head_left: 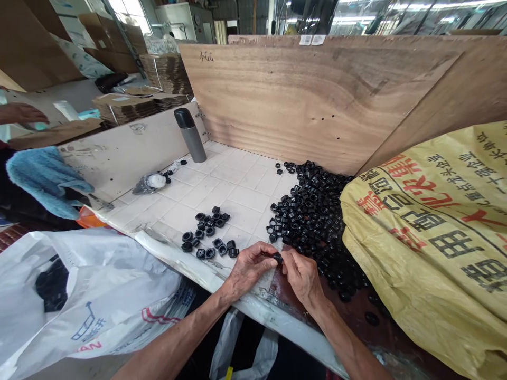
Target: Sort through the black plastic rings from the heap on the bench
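Near the front edge of the tiled table, my left hand pinches a small black plastic part between thumb and fingertips. My right hand meets it from the other side, its fingers closed on the same part. Most of that piece is hidden by the fingers. A large heap of black plastic parts spreads just beyond and to the right of my right hand. To the left of my left hand lies a smaller, loose group of similar ring-like black parts.
A yellow woven sack bulges over the right side. A grey flask and a clear bag stand by the left board. The wooden panel closes the back. White plastic bags hang at front left. Another person's hand shows at far left.
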The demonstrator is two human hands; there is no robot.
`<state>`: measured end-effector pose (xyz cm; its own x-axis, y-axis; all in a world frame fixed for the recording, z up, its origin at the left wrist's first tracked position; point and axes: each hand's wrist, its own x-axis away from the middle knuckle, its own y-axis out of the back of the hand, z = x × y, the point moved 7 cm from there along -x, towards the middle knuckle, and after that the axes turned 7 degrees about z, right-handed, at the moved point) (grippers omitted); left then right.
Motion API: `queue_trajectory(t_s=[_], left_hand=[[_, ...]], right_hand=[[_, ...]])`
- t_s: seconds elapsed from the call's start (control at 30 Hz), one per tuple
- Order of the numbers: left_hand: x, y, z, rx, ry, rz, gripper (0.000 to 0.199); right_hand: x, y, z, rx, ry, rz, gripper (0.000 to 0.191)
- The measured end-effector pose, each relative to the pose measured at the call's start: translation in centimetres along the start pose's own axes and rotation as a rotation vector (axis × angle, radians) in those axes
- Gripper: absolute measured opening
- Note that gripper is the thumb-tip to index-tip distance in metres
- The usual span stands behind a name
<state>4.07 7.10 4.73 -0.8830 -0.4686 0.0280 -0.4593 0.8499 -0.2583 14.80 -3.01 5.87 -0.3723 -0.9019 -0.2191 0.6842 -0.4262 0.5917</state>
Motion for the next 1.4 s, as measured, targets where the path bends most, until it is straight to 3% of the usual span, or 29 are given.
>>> queue_trajectory(t_s=[0.27,0.6,0.77,0.97,1.13,1.33,1.4], left_hand=[[0.0,0.6,0.4,0.010,0.009,-0.051,0.030],[-0.1,0.3,0.7,0.116,0.023,-0.012,0.031],[0.0,0.2,0.4,0.024,0.027,-0.016,0.031],[0.0,-0.1,0.9,0.105,0.087,0.041,0.030],[0.2,0.1,0.0,-0.120,-0.020,-0.027,0.027],[-0.2,-0.2,0.9,0.087,0.089,0.026,0.033],[-0.2,-0.2,0.8,0.031,0.058,0.030,0.031]], right_hand=[[-0.1,0.4,1.0,-0.065,-0.030,-0.001,0.036],[0.1,0.5,0.4,-0.131,0.001,-0.037,0.012],[0.2,-0.7,-1.0,-0.266,-0.173,0.066,0.017],[0.2,-0.3,0.0,-0.182,-0.043,-0.007,0.017],[0.3,-1.8,-1.9,-0.492,-0.293,0.090,0.027],[0.3,-0.7,-0.6,-0.275,-0.088,-0.012,0.018],[0.3,-1.0,-1.2,-0.324,-0.130,-0.005,0.018]])
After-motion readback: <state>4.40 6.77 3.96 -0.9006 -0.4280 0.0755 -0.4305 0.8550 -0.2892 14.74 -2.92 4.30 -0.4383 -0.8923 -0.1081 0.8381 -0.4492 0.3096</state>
